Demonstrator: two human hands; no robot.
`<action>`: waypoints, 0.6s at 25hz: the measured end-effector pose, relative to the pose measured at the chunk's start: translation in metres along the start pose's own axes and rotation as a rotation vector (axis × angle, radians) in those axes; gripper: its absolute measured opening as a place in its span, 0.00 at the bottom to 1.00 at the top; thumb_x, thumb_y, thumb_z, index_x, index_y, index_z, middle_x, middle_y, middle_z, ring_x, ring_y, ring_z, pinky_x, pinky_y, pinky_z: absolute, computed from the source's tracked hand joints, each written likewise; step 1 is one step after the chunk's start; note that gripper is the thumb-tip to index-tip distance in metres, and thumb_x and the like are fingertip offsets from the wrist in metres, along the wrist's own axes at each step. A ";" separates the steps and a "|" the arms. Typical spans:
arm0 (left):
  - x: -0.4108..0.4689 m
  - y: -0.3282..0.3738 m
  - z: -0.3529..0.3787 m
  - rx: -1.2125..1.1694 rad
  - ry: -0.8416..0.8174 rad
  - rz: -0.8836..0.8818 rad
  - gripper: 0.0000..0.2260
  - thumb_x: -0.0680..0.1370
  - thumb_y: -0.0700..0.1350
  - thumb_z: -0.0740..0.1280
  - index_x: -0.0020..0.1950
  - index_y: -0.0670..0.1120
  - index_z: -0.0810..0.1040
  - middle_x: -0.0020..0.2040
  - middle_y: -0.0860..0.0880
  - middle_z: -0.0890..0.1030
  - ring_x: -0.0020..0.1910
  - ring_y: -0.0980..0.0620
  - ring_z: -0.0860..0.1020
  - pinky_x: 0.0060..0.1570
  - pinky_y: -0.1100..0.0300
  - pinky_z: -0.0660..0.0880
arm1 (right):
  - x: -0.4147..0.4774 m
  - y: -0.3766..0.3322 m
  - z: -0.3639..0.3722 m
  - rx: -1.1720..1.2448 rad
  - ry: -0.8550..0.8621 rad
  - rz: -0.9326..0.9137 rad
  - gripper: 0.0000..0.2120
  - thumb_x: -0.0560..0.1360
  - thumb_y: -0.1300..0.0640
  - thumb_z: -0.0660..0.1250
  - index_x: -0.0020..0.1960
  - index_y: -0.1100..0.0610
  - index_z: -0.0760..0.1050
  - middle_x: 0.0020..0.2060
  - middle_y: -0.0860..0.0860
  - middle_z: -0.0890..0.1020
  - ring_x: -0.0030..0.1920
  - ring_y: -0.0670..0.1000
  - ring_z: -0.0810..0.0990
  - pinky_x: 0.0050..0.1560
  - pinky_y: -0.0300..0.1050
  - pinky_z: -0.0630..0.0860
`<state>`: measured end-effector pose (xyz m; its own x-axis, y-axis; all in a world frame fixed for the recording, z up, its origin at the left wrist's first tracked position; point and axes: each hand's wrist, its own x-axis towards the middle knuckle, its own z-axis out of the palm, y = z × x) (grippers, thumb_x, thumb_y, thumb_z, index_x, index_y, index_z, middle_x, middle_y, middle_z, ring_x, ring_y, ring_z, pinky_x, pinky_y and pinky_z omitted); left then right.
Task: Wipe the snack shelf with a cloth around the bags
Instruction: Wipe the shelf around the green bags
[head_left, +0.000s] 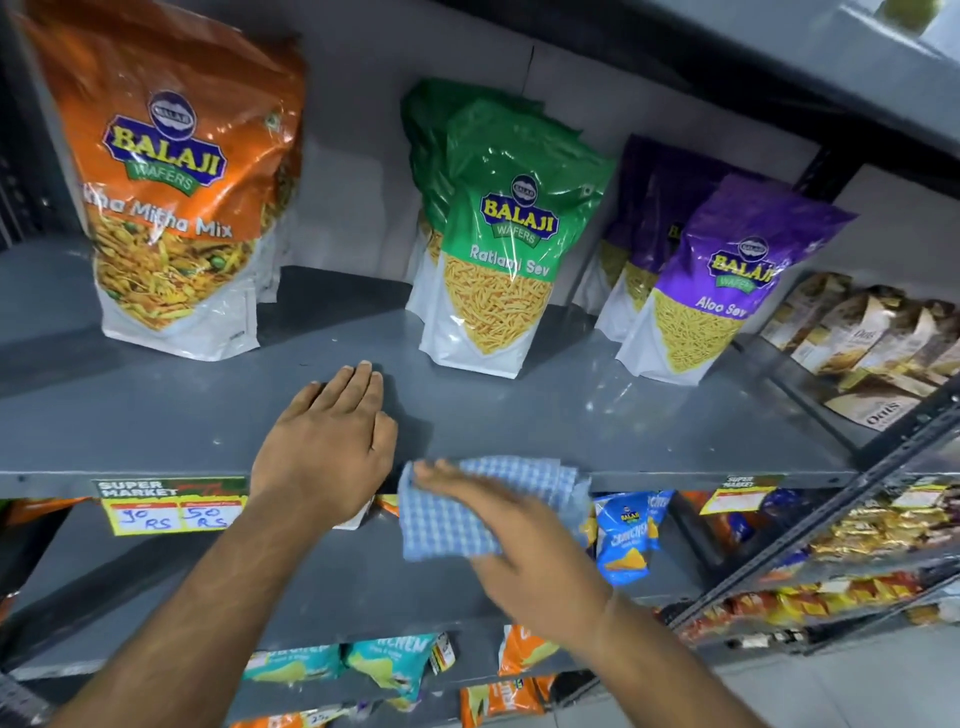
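Observation:
The grey snack shelf (597, 415) carries three groups of upright bags: an orange bag (171, 208) at the left, green bags (498, 244) in the middle, purple bags (711, 280) at the right. My left hand (327, 441) lies flat, palm down, on the shelf near its front edge, between the orange and green bags, holding nothing. My right hand (519, 540) is blurred and holds a blue-and-white checked cloth (452, 509) against the shelf's front lip, just right of the left hand. The cloth hangs down over the edge.
A price tag (171, 504) is stuck on the front lip at the left, another (737, 496) at the right. Lower shelves hold small blue, teal and orange snack packs (623, 540). A neighbouring shelf unit at the right holds brown oat packets (862, 343). Another shelf hangs overhead.

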<state>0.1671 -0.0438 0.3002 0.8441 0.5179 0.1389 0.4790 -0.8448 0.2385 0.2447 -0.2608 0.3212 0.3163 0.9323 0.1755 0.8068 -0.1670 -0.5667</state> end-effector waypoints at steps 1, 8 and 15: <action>0.000 -0.001 0.001 -0.005 0.004 -0.006 0.36 0.77 0.56 0.34 0.85 0.47 0.51 0.86 0.51 0.49 0.84 0.55 0.47 0.83 0.54 0.45 | -0.012 -0.003 0.000 0.025 -0.010 0.009 0.32 0.71 0.67 0.59 0.72 0.45 0.69 0.69 0.43 0.77 0.69 0.44 0.74 0.70 0.45 0.71; -0.003 -0.007 -0.001 -0.055 0.045 0.027 0.36 0.77 0.56 0.35 0.85 0.46 0.52 0.86 0.51 0.51 0.84 0.55 0.49 0.83 0.53 0.48 | -0.017 0.028 -0.047 0.239 0.396 0.271 0.23 0.76 0.68 0.59 0.64 0.47 0.77 0.58 0.42 0.84 0.61 0.43 0.81 0.63 0.43 0.75; 0.003 0.117 -0.002 -0.159 0.230 0.262 0.31 0.81 0.53 0.44 0.81 0.44 0.64 0.81 0.48 0.67 0.82 0.51 0.61 0.81 0.48 0.58 | -0.074 0.118 -0.155 0.767 0.946 0.640 0.14 0.79 0.49 0.66 0.58 0.58 0.80 0.51 0.59 0.86 0.51 0.59 0.86 0.53 0.58 0.82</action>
<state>0.2257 -0.1409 0.3304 0.8482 0.3195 0.4225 0.1958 -0.9303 0.3103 0.3940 -0.3995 0.3659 0.9904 0.1366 0.0189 0.0157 0.0246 -0.9996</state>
